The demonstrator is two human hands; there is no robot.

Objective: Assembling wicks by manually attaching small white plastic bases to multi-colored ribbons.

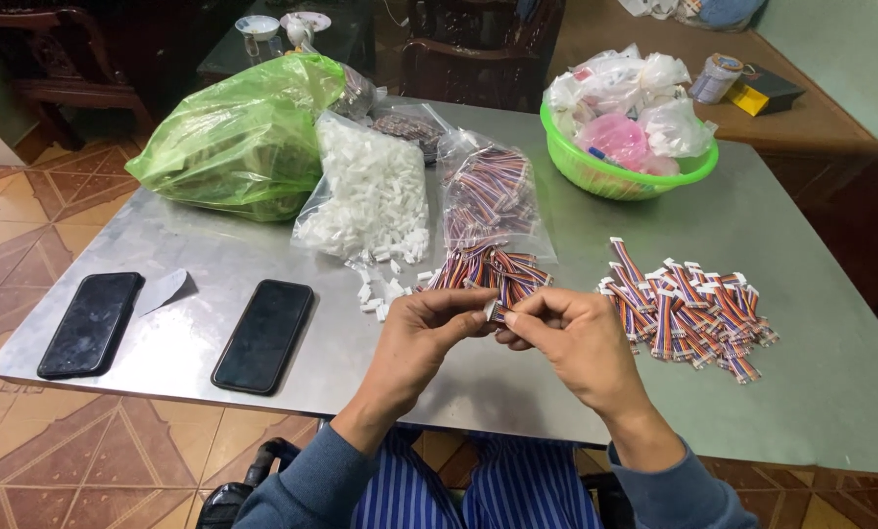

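2 dark phone screens [92, 324] lie left; clear bags [372, 193] and green bag [243, 137] behind.

I see both hands meeting near the table's [204, 257] front edge, left hand [421, 338] and right hand [568, 338] pinching a small white connector [491, 310] between fingertips.

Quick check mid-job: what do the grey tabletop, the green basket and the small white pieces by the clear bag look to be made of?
Grey tabletop: likely sheet metal with a brushed, dull sheen, showing soft reflections and a thin folded edge. Round green basket: probably moulded plastic, glossy, slightly translucent at the rim. Small white pieces: seemingly hard plastic, matt, blocky; too small to be sure.
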